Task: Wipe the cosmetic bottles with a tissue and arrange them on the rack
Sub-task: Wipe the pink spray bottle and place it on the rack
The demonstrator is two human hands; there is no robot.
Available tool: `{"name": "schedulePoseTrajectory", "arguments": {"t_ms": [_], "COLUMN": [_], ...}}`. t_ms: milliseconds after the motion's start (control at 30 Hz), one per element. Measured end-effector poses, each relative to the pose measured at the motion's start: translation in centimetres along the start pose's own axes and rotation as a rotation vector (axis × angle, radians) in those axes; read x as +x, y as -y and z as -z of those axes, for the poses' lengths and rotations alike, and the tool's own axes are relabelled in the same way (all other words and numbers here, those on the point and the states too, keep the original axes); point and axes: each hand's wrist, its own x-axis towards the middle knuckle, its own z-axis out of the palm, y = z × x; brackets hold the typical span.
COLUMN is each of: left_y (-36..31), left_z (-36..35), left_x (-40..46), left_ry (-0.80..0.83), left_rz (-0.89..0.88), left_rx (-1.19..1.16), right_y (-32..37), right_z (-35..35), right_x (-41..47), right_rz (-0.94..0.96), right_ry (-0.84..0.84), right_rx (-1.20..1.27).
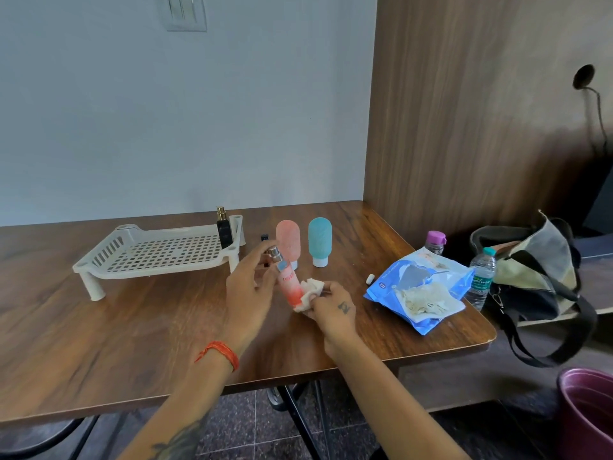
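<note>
My left hand (249,287) grips the top of a slim pink spray bottle (288,283) with a silver nozzle, held tilted above the table. My right hand (333,308) presses a crumpled white tissue (310,293) against the bottle's lower end. A white slotted rack (156,252) stands at the back left, with a black perfume bottle (224,230) upright in its right corner. Behind my hands stand a pink tube bottle (288,239) and a teal tube bottle (319,240), both cap down. A small dark cap (264,237) lies near the rack.
A blue tissue pack (419,287) lies open at the right with tissues on it, a small white cap (370,279) beside it. Two water bottles (482,277) and a bag (537,270) sit past the table's right edge. A maroon bin (585,413) stands on the floor.
</note>
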Motion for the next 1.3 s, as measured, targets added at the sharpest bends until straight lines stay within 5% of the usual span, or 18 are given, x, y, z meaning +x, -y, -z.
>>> {"name": "schedulePoseTrajectory", "arguments": {"t_ms": [133,333,467,600,700,767,867,967,1167,1300], "left_y": [-0.3,0.2,0.3,0.7,0.8,0.5,0.4,0.6,0.5,0.5], "left_z": [0.1,0.4,0.5,0.5,0.3,0.3,0.4,0.6,0.4,-0.1], "left_x": [0.0,0.3,0.3,0.2,0.1,0.1,0.0,-0.2,-0.2,-0.2], "left_ry": [-0.033,0.015,0.046,0.129,0.149,0.139,0.181,0.216,0.167,0.187], "left_rz": [-0.048,-0.114,-0.138,-0.149,-0.114,-0.091,-0.063,0.006,0.094,0.062], "left_rx": [0.019,0.136,0.189,0.246,0.219,0.18,0.187,0.162,0.071,0.077], "right_y": [0.9,0.2,0.0,1.9,4.9,6.7,9.1,10.1,11.8,11.8], "right_z": [0.0,0.1,1.1,1.2,0.7,0.5,0.1,-0.8,-2.0,-3.5], "right_x": [-0.1,-0.5,-0.6,-0.6,-0.4,0.2,0.5,0.8,0.2,0.2], "right_rz": [-0.255,-0.257,0.23,0.649,1.082,1.308,1.224,1.262,1.38,1.089], "right_ry": [0.181,0.192,-0.041,-0.084,0.001,0.211,0.544,0.624,0.71,0.603], "right_rx": [0.393,0.243,-0.418,-0.449,-0.582,-0.896,-1.425,-1.678,-1.898,-1.836]}}
